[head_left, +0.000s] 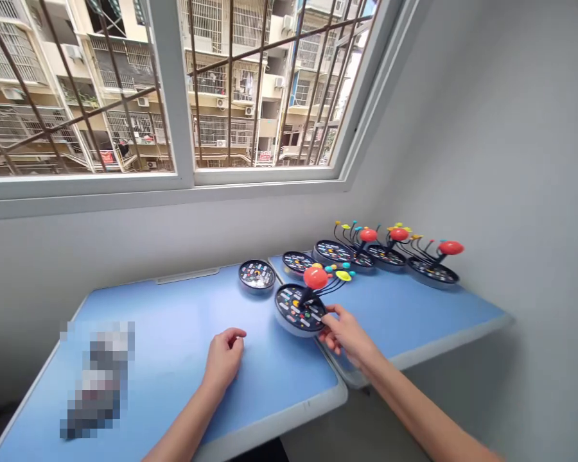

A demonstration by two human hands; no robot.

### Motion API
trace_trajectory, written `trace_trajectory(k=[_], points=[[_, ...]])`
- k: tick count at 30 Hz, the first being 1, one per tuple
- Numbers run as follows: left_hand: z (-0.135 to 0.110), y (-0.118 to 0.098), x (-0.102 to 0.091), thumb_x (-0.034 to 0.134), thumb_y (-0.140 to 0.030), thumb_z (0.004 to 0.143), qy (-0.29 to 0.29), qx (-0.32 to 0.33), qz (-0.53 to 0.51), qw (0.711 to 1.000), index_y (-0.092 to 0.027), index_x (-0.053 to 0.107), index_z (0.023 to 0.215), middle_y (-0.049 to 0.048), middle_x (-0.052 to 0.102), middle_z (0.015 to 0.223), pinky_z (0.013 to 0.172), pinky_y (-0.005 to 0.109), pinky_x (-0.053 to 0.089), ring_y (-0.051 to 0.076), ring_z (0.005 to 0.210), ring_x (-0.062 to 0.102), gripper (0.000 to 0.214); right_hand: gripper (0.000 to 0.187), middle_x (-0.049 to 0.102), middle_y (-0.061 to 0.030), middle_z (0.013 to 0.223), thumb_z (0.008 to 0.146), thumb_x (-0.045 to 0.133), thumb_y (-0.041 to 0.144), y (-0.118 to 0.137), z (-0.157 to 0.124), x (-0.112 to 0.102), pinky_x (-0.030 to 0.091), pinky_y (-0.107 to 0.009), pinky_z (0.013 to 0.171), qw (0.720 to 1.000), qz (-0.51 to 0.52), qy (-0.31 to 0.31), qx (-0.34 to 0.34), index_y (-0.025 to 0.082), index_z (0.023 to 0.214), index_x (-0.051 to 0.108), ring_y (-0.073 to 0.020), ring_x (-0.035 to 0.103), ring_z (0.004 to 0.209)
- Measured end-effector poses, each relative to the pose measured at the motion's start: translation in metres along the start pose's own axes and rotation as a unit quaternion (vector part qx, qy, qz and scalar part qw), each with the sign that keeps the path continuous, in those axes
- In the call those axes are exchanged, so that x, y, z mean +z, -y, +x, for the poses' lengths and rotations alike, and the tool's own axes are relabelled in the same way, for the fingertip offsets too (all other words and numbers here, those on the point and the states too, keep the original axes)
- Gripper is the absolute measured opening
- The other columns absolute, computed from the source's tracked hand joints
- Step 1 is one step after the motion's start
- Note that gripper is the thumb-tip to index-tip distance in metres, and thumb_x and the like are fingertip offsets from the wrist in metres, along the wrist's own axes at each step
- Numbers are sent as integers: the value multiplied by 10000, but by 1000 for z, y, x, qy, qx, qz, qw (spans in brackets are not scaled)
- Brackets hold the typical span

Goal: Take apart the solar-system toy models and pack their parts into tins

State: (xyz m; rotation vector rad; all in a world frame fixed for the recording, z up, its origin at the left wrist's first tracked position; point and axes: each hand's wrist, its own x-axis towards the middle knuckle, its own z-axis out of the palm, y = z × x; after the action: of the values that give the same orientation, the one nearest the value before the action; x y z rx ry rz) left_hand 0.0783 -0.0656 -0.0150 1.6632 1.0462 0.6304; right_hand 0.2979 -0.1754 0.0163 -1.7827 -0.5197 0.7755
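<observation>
My right hand (344,333) pinches the near right rim of a solar system model (289,308). This model has a round black base printed with small labels, a red ball (315,277) on a dark post, and thin curved arms ending in small coloured balls. It appears slightly tilted at the seam between two tables; whether its underside touches them I cannot tell. My left hand (224,356) rests on the blue table (173,333), left of the model, its fingers loosely curled with nothing visible in them. Behind the model lies a round black disc base (257,274) without arms.
More round bases (298,262) and several solar system models with red balls (451,248) stand along the back of the right table (414,327). A pixelated object (96,378) lies at the left. A barred window (264,83) and grey wall (520,160) bound the tables.
</observation>
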Motion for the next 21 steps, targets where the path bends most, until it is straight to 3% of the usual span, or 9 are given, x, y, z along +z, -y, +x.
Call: trace_trajectory(k=[6, 11, 16, 21], points=[[-13, 2, -54, 423, -269, 750, -166, 93, 66, 979, -158, 642, 918, 55, 602, 803, 729, 350, 442, 195, 734, 531, 297, 272, 539, 78, 378, 668, 450, 286, 2, -23, 95, 253, -132, 223, 989, 1, 150, -11, 207, 916, 368, -99, 431, 254], [-5, 7, -80, 560, -238, 697, -185, 136, 149, 962, -220, 666, 979, 50, 669, 982, 887, 403, 387, 245, 973, 505, 303, 271, 529, 98, 383, 679, 428, 303, -4, -27, 154, 271, -139, 217, 975, 8, 220, -32, 222, 915, 323, -109, 444, 261], [15, 14, -92, 692, -250, 629, -161, 119, 187, 962, -258, 698, 939, 30, 701, 937, 900, 448, 350, 269, 985, 503, 310, 249, 532, 105, 402, 699, 421, 282, -9, -27, 183, 277, -140, 220, 972, 2, 229, -52, 228, 920, 320, -103, 434, 259], [29, 16, -99, 697, -286, 652, -124, 117, 189, 967, -282, 722, 846, 13, 697, 846, 865, 390, 384, 237, 952, 530, 196, 243, 508, 112, 432, 760, 435, 370, -14, -31, 186, 280, -144, 240, 967, -19, 234, -104, 228, 931, 337, -88, 413, 269]])
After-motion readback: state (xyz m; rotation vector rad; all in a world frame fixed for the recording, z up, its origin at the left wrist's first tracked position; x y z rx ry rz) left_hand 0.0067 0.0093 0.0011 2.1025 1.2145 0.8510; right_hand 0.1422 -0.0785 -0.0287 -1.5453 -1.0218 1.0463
